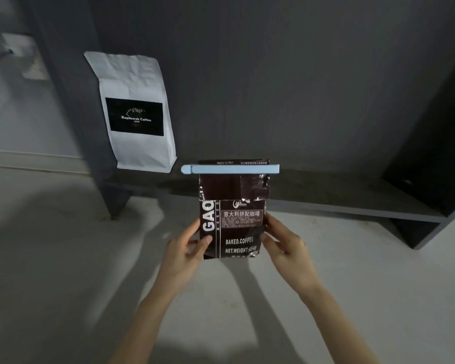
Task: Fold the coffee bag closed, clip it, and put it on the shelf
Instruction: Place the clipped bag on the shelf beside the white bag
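Shelf behind: hands (both) hold clipped coffee bag.

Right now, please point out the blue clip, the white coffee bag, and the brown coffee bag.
blue clip [231,169], head view, middle of its long bar.
white coffee bag [134,116], head view, on its black label.
brown coffee bag [237,229], head view, on its printed front.

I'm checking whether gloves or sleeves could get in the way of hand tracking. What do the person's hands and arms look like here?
Both the left hand and the right hand are bare, with no gloves. No rings, watch or bracelets are visible. Both forearms are uncovered all the way to the bottom edge of the picture, so no sleeve shows. The fingernails look short and unpainted.
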`<state>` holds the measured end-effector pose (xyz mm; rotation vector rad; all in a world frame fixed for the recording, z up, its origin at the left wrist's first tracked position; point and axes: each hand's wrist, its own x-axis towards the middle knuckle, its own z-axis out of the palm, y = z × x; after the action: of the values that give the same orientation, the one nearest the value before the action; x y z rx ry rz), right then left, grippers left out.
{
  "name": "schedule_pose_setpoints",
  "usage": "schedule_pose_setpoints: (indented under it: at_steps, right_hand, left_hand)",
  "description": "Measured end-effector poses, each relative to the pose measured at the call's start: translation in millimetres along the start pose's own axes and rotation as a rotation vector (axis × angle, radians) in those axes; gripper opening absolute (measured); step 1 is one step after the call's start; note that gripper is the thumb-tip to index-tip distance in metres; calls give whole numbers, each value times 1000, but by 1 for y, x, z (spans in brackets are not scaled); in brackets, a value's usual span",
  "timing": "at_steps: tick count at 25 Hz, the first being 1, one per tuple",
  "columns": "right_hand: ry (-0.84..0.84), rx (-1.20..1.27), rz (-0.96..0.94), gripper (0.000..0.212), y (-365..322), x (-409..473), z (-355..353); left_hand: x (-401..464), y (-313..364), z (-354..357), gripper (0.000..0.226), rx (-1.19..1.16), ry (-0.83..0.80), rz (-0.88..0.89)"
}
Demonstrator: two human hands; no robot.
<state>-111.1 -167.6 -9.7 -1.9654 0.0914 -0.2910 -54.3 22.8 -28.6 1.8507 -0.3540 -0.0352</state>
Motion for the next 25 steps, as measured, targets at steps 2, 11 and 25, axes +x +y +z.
schedule_pose_setpoints:
  at_steps: [2, 11, 25]
  right_hand:
    - [3, -8, -40, 43, -15, 20, 0]
    - [-14, -80, -142, 41, -58, 103, 13]
    - [-119, -76, -72, 49, -40, 186, 41]
  left_hand:
    - [18, 9, -14, 47, -9, 8, 29]
    - [91, 30, -55, 49, 90, 116, 155]
    - [177, 19, -66, 49, 179, 125, 203]
